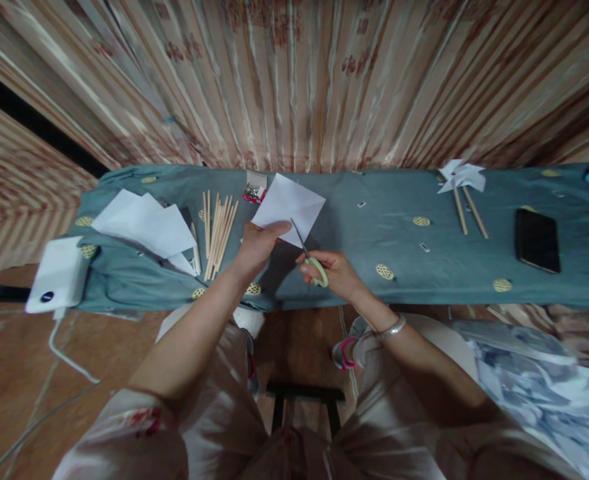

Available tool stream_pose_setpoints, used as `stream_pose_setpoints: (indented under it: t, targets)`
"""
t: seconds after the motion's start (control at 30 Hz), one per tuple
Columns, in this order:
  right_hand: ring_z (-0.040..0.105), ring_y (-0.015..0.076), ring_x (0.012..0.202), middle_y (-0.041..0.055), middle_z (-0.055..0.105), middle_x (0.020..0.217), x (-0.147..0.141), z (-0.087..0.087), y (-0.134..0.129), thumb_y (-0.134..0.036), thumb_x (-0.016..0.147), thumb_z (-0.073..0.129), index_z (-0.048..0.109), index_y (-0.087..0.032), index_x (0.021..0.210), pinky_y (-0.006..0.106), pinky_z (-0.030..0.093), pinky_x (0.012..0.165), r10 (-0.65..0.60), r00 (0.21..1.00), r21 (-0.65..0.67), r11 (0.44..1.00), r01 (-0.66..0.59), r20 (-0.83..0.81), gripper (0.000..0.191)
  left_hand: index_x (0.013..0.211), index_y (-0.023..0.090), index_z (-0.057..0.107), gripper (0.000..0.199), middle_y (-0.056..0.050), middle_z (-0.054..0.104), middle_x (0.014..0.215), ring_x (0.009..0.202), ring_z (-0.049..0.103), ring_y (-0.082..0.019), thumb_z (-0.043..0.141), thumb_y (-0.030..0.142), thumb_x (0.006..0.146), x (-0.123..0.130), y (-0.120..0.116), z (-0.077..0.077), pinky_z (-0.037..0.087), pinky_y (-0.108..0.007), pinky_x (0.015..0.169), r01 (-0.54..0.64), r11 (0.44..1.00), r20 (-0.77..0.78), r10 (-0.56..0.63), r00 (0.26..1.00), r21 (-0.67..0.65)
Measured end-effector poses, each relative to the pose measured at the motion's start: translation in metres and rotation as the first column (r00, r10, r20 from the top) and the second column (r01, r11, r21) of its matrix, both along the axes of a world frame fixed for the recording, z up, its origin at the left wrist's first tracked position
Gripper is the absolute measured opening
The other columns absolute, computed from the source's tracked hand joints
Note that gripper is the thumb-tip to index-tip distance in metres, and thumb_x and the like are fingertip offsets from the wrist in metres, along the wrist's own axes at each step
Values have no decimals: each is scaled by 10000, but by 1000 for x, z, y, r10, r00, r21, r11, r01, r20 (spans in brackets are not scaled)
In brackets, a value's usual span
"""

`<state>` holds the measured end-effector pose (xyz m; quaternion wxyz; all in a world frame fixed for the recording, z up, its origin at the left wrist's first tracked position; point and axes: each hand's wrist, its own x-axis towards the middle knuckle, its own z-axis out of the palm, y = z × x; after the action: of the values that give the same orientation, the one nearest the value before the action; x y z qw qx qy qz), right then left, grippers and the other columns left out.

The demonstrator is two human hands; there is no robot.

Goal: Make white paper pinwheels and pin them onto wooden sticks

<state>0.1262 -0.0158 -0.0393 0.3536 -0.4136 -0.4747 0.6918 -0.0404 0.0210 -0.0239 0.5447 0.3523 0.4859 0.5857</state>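
My left hand (260, 245) pinches a square sheet of white paper (294, 200) by its near-left edge, thumb on top. In my right hand (335, 270) is a pair of scissors (318, 272) with pale green handles. Their blades reach over the paper near its lower corner, pointing toward its middle; whether they are cutting at this instant I cannot tell. Just behind the paper sits a small open red box (255, 190) with shiny metal bits inside. A bunch of thin wooden sticks (220, 233) lies to the left of my left hand.
More white paper (141, 223) and a pencil-like stick (195, 247) lie at the left, beside a white power bank (57, 273) with a cable. Rightward are white paper pinwheels (461, 177) on sticks and a black phone (537, 241). A green cloth (344, 290) covers the table before a curtain.
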Motion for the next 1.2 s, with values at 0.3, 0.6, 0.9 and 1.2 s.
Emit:
stream_pose_setpoints:
  t: [0.3,0.6,0.9,1.2]
  targets:
    - [513,64,461,-59,600,520,0,-1,0,-499,558,852,687,-181,797,202,402,474,14,1000,10,1000,-14,10,431,632,149,648,251,-32,700,712,668,633,-178,827,271,504,1,0,3,526,-285,629,5,1000,4,-5,1000,-4]
    - [549,75,498,-39,638,578,7,-1,-1,-534,602,825,679,-184,823,206,427,500,103,994,-2,995,-103,31,439,754,181,658,279,-26,720,786,799,681,-222,791,246,518,-9,8,7,541,-313,696,-134,991,23,133,991,29]
    - [543,83,520,-16,660,623,18,-2,10,-676,587,779,668,-187,794,223,437,526,-72,996,36,997,70,62,543,892,168,671,369,-69,739,961,978,691,-261,787,283,561,-16,8,3,553,-380,865,-86,993,24,85,996,79]
    - [561,99,579,-42,639,657,35,5,40,-618,531,841,663,-216,828,244,455,568,-386,921,139,910,390,-62,530,823,166,721,286,-85,770,912,911,700,-297,780,307,582,-8,1,-4,558,-423,881,181,983,-439,-146,887,38]
